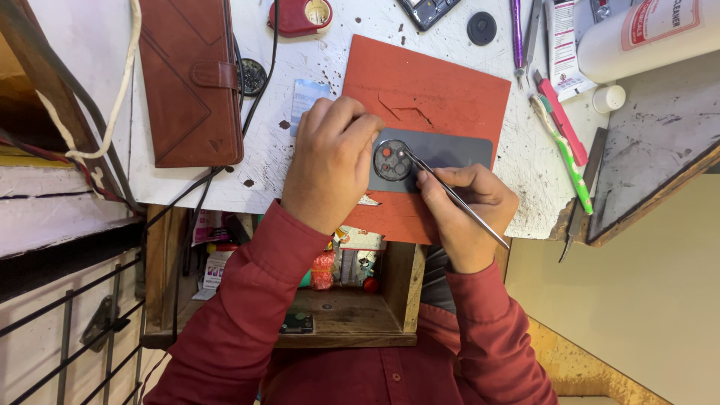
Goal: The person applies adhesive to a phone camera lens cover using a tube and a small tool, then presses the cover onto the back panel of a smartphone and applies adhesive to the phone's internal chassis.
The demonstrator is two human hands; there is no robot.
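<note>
Head view: left hand (330, 161) fingers press the grey phone (442, 154) flat on the red mat (442, 82), steadying it. Right hand (469, 206) fingers pinch tweezers (454, 196), tips at the round camera module (392, 160) just beside the left fingertips.

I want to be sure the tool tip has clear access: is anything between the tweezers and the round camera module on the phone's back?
Nothing visible does. The right hand holds the tweezers with their tip already on the round camera module of the grey phone. The left hand rests beside the module, on its left edge, not across the tip.
</note>
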